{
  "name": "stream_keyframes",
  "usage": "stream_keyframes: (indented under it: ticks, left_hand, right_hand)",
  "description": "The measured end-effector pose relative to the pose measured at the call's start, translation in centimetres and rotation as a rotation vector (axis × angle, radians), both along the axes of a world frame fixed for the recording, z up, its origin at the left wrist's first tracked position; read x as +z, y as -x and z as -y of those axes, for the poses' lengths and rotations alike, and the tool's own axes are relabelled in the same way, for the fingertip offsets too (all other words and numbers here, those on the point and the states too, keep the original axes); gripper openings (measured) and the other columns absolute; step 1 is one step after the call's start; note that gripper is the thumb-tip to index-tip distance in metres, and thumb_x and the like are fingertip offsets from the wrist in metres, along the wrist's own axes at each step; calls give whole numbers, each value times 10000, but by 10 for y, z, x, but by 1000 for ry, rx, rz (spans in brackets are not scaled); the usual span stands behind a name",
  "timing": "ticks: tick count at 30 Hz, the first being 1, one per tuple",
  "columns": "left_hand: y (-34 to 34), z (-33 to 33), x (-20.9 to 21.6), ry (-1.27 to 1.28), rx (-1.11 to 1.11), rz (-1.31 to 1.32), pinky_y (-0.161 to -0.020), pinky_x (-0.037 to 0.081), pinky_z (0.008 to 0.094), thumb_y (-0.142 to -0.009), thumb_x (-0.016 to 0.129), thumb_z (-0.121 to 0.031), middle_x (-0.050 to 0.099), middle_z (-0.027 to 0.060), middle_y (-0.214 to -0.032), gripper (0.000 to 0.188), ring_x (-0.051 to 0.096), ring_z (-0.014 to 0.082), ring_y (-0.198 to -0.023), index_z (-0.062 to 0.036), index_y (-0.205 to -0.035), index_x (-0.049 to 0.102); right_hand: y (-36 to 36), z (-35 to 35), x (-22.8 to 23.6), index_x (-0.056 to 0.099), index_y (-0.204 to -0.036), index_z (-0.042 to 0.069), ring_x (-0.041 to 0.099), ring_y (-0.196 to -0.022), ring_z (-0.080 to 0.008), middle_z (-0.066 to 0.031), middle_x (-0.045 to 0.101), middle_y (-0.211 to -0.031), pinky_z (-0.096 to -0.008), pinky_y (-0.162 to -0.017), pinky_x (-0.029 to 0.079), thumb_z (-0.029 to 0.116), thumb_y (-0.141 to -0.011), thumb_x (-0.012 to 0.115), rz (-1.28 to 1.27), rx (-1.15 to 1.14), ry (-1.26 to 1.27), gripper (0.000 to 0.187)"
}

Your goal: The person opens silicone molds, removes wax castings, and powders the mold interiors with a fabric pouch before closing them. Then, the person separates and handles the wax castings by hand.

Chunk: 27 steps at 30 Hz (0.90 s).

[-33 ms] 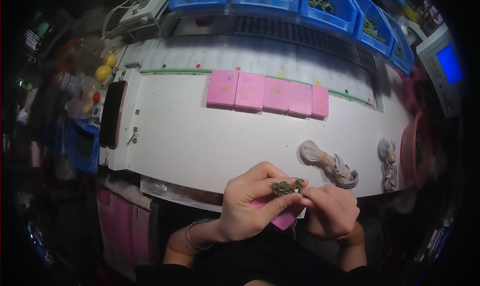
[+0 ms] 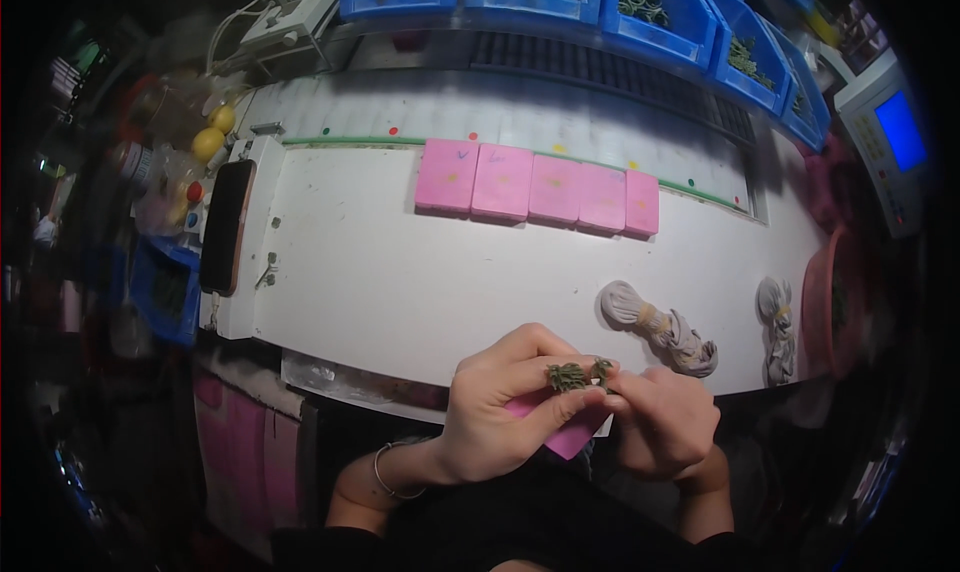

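Near the front edge of the white table, my two hands are close together. My left hand (image 2: 510, 392) is closed, with a cluster of small dark green pieces (image 2: 567, 377) between thumb and forefinger. My right hand (image 2: 665, 422) pinches another small green piece (image 2: 601, 369) just beside that cluster. Under the fingers shows a flat pink slab (image 2: 575, 434), mostly covered by my left hand; I cannot tell what bears it. Two grey-white bundled cloths, a nearer one (image 2: 655, 324) and one farther right (image 2: 776, 327), lie on the table beyond my right hand.
Several pink blocks (image 2: 502, 182) stand in a row at the table's back. Blue bins (image 2: 655, 40) of green pieces line the far side. A phone (image 2: 228, 227) leans at the left. A device with a blue screen (image 2: 900, 132) and a reddish bowl (image 2: 822, 302) are at the right.
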<state>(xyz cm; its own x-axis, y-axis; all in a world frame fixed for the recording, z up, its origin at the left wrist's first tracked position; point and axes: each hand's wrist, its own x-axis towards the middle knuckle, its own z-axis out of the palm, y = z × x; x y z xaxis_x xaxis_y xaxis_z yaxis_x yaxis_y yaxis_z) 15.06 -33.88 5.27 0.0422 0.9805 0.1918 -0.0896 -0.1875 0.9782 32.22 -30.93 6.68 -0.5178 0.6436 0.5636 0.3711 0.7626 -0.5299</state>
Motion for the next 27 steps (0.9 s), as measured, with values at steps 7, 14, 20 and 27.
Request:
stream_keyframes:
  ticks: [7, 14, 20, 27]
  left_hand:
    - [5, -1, -10, -85, 125, -224, -585, 471, 247, -694, 632, 130, 568, 81, -843, 297, 573, 142, -683, -25, -943, 673]
    - [-2, -11, -12, -22, 92, -288, -646, 473, 228, -736, 560, 160, 559, 87, -860, 261, 575, 133, -721, 35, -942, 661]
    - [-16, -28, -30, 34, 48, -338, -615, 460, 233, -747, 623, 53, 599, 79, -759, 151, 590, 136, -679, 0, -875, 681]
    - [-30, -45, -18, 140, -23, -227, -600, 470, 248, -744, 678, -9, 612, 78, -791, 145, 589, 133, -653, -17, -889, 680]
  right_hand:
    - [-9, -1, -15, 565, -742, 14, 515, -468, -255, -98, 520, -607, -328, -430, 390, 51, -821, 596, 47, 117, 610, 92]
    - [-26, 7, -49, 547, -723, 31, 571, -581, -322, -118, 568, -660, -398, -502, 453, 203, -861, 557, 736, 234, 606, 221]
    - [-26, -31, -2, 583, -1061, 36, 538, -567, -158, -79, 527, -778, -274, -513, 447, 94, -767, 695, 97, -21, 545, 320]
    - [-49, -103, 33, 604, -855, -9, 587, -608, -132, -87, 590, -767, -252, -508, 457, 44, -792, 647, -71, -160, 582, 93]
